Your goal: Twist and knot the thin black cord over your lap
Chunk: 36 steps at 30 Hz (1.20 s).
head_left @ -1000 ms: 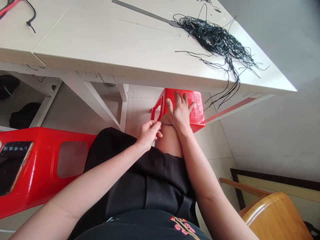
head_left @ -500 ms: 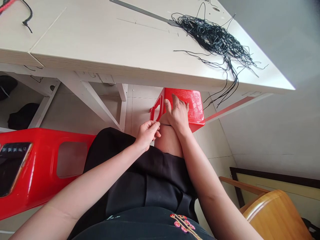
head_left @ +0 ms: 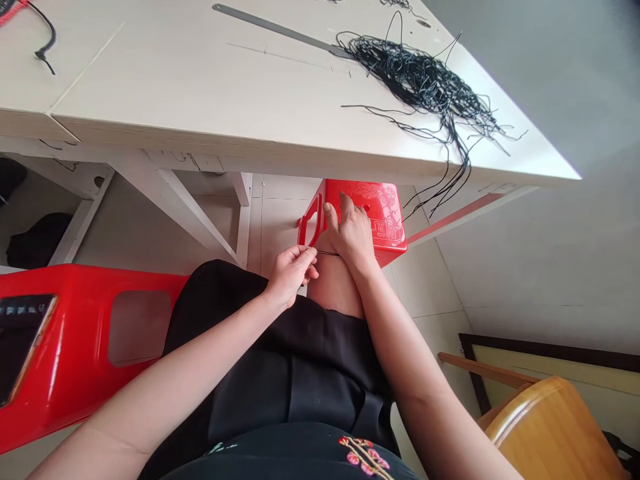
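Between the thumb and fingers of my left hand (head_left: 293, 272) is pinched the end of a thin black cord (head_left: 327, 253). That cord runs across my bare knee and passes under my right hand (head_left: 353, 233). The right hand lies with its palm on the cord and leg, thumb and fingers stretched out and apart. What is beneath the palm is hidden. A red plastic stool (head_left: 387, 217) stands just beyond the knee, under the table edge. On the table a tangled bundle of black cords (head_left: 425, 83) lies at the right, several ends hanging over the edge.
A grey metal strip (head_left: 275, 28) lies on the white table (head_left: 200, 93), one end under the bundle. At left, a phone (head_left: 23, 340) rests on another red stool (head_left: 85, 347). White table legs (head_left: 175, 207) stand ahead. A wooden chair (head_left: 555, 427) is at lower right.
The view has shifted slightly, so the table and its things appear a little further left. My hands keep the same hold, with the cord still between them.
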Tool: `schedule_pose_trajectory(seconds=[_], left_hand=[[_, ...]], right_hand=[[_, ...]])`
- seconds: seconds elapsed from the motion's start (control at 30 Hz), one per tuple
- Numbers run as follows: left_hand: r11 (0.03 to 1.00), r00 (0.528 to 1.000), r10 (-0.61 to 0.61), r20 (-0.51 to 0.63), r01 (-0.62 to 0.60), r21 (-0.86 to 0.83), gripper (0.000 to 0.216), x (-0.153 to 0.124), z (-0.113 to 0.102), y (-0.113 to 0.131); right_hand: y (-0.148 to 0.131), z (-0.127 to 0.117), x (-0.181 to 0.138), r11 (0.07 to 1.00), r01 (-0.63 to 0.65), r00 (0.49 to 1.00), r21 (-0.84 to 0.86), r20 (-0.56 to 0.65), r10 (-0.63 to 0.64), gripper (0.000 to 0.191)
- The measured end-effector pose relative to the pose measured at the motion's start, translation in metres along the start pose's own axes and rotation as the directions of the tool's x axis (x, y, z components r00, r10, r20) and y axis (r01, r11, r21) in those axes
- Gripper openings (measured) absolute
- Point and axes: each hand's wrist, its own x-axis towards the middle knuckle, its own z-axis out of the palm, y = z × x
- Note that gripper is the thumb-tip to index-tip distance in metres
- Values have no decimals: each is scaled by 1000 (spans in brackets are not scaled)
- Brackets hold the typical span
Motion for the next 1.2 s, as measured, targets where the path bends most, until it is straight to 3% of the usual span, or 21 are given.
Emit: schedule_pose_trajectory(seconds=[0.5, 0.9, 1.07, 1.2], left_hand=[[988, 987, -42, 153, 63, -139, 16, -7, -3, 11], [982, 980, -57, 190, 90, -166, 10, -6, -4, 12], [988, 978, -108, 179, 126, -92, 12, -10, -8, 14], [996, 986, -84, 141, 85, 2, 14, -11, -11, 15]], right_hand=[[-3, -3, 0, 999, -35, 999, 25, 29, 34, 65], [0, -4, -1, 998, -46, 998, 36, 38, 44, 63], [2, -3, -2, 998, -43, 999, 47, 9, 42, 67], [2, -3, -2, 997, -49, 999, 58, 17, 48, 68]])
